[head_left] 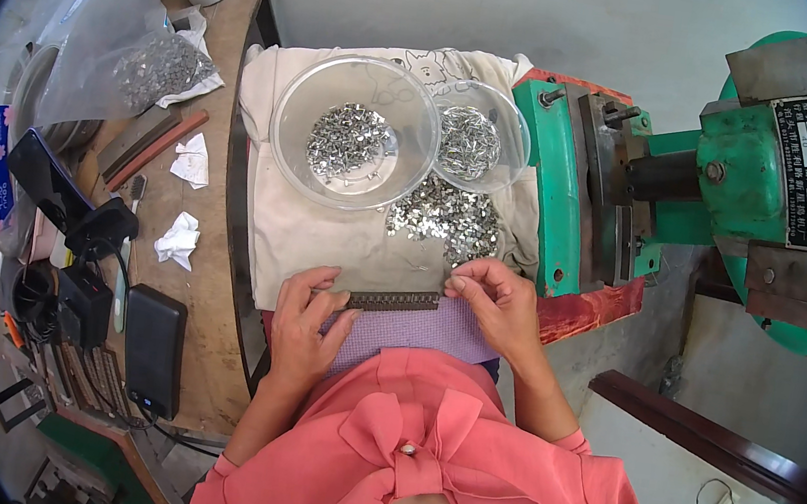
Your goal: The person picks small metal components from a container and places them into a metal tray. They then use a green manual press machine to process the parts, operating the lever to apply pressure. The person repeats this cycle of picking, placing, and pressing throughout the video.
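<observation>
A dark slotted metal bar lies level across the near edge of the cloth, in front of my body. My left hand grips its left end, with thumb and fingers closed around it. At the other end, my right hand is pinched, thumb against forefinger; whatever small piece it may hold is too tiny to make out. Just beyond my right hand spreads a loose heap of small shiny metal pieces. Behind it stand a large see-through tub and a smaller see-through tub, both with metal pieces inside.
A green press machine stands close on the right. On the left, a wooden bench carries a black power bank, a phone on a stand, crumpled tissues and a plastic bag of metal bits. A purple mat covers my lap.
</observation>
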Tool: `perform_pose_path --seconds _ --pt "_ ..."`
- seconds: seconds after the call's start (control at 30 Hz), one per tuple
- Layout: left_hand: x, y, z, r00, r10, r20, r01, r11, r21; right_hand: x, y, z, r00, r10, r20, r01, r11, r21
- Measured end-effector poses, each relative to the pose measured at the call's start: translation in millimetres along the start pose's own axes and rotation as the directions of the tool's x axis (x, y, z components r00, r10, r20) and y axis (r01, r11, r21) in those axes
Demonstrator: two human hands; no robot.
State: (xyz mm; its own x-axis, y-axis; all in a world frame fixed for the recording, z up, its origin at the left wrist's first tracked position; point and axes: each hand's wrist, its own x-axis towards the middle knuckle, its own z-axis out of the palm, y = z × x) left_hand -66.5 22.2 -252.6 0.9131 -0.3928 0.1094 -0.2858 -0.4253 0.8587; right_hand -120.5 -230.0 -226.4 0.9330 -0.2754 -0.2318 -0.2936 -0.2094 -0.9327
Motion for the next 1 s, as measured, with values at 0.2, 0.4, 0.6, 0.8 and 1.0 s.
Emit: perform_pose_path --seconds 0.2,0.4,0.6,0.8,1.0 --pt "0 -1 0 1.0 0.013 0.003 -0.013 0.999 0.029 -2 -9 6 0.999 -0.012 0.035 0.019 0.978 -0.209" --pt "0 -2 -1 1.0 0.01 0.002 -0.01 1.0 0.024 -3 -8 11 0.986 -0.154 0.062 0.166 0.939 -0.3" --pt "0 -2 0 1.0 0.008 -0.008 -0.008 1.0 0.013 -4 -8 13 0.977 -0.201 0.066 0.212 0.91 -0.356" --pt "0 -3 1 1.0 0.023 -0.01 -0.023 1.0 0.011 -4 -5 12 0.973 -0.22 0.065 0.229 0.917 -0.328" --pt "1 -2 0 1.0 0.009 -0.006 -0.009 1.0 0.022 -3 -15 19 0.978 -0.198 0.069 0.209 0.92 -0.33"
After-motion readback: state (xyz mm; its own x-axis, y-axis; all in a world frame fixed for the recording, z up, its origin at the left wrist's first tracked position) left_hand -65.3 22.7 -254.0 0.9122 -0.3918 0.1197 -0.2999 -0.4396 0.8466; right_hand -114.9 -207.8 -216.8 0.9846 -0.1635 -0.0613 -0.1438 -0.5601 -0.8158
